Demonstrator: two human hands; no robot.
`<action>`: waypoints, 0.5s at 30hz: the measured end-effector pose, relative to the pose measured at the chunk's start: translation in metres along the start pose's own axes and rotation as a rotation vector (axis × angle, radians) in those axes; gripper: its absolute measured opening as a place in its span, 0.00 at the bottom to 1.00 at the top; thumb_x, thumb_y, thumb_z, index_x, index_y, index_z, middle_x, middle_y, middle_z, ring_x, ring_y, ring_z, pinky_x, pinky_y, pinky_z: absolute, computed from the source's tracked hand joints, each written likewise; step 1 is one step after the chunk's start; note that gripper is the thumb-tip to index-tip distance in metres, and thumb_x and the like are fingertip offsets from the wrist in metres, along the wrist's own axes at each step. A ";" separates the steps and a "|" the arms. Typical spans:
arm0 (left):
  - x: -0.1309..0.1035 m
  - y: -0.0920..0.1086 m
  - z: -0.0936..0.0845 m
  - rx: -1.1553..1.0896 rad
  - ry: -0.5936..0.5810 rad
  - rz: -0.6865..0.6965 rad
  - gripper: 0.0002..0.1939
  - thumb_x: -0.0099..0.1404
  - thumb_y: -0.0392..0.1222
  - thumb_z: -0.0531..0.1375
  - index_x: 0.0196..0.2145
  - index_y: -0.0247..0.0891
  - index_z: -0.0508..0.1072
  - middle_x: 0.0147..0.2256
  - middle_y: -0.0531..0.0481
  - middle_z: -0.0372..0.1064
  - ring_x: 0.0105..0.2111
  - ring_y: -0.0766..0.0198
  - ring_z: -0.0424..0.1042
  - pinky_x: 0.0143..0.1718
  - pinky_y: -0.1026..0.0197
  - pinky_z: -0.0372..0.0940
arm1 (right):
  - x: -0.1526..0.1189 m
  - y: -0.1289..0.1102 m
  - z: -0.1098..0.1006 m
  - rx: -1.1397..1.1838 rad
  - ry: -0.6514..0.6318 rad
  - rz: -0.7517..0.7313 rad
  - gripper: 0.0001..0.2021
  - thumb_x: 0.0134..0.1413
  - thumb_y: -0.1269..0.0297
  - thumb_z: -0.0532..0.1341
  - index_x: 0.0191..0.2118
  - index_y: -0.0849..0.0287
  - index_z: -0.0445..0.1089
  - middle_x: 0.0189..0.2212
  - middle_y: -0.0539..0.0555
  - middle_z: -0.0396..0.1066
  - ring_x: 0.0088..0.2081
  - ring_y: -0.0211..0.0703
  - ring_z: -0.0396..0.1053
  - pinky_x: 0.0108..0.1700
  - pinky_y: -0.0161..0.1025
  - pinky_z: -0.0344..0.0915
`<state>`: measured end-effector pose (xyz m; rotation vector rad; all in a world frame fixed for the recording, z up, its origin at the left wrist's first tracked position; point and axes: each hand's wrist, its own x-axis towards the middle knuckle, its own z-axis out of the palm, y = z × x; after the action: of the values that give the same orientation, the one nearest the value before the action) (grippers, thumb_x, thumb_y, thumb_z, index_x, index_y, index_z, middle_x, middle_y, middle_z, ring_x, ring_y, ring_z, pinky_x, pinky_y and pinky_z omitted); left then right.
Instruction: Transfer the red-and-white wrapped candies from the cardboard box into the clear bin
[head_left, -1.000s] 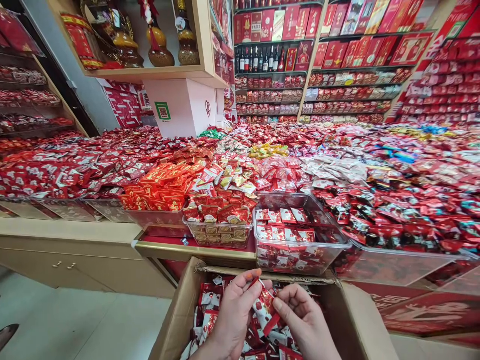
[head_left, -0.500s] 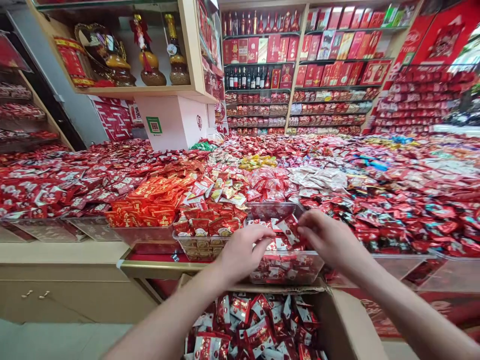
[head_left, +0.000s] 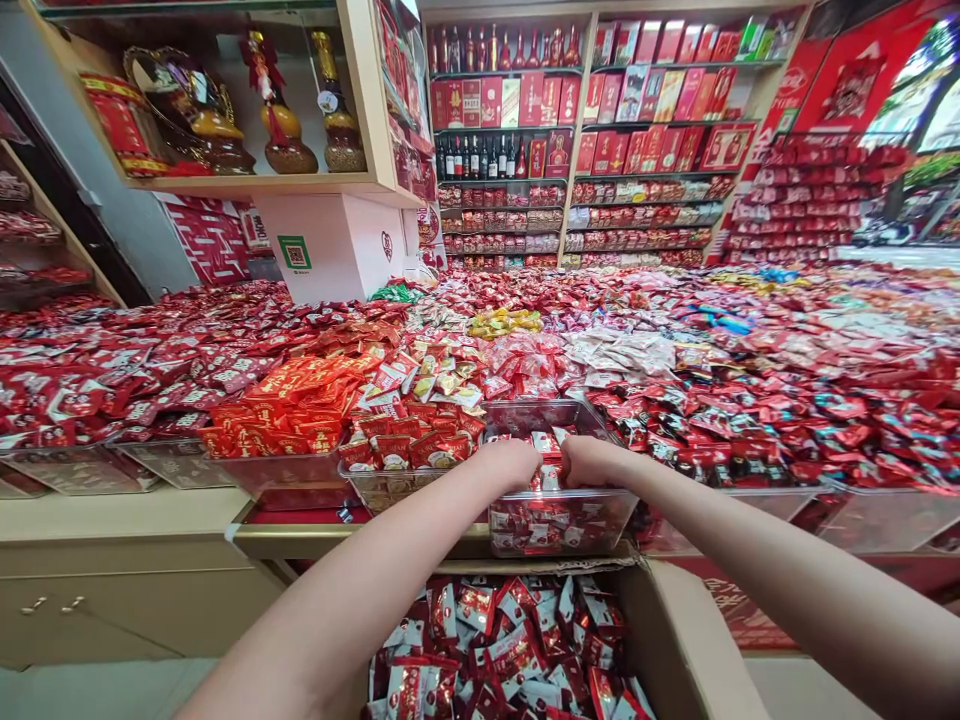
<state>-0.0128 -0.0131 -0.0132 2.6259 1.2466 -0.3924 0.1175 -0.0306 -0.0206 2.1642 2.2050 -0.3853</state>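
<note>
My left hand and my right hand are both down in a clear plastic bin of small red and white candy packets. Their backs and bent knuckles show, a short gap apart. The fingers look curled inward, and the fingertips are hidden among the packets, so what they grip cannot be seen. Below my forearms stands an open cardboard box, filled with loose red and white packets of a similar look.
Left of the bin are a bin of red and gold packets and a heap of orange-red packets. Dark red packets pile up on the right. Shelves of bottles and gift boxes line the back wall.
Both hands have gone lower into the bin and closer together. The packet that my right hand held above the bin no longer shows there. The view has shifted slightly.
</note>
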 end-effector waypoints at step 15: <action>-0.002 0.001 0.000 -0.007 0.092 0.054 0.14 0.46 0.35 0.59 0.34 0.42 0.72 0.37 0.40 0.72 0.35 0.47 0.70 0.30 0.49 0.65 | 0.002 0.003 -0.003 -0.125 0.154 -0.055 0.05 0.51 0.71 0.53 0.30 0.63 0.66 0.29 0.55 0.69 0.33 0.41 0.67 0.33 0.36 0.61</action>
<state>-0.0131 -0.0150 -0.0126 2.6925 1.1987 -0.2601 0.1212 -0.0282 -0.0185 2.1385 2.3019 -0.0814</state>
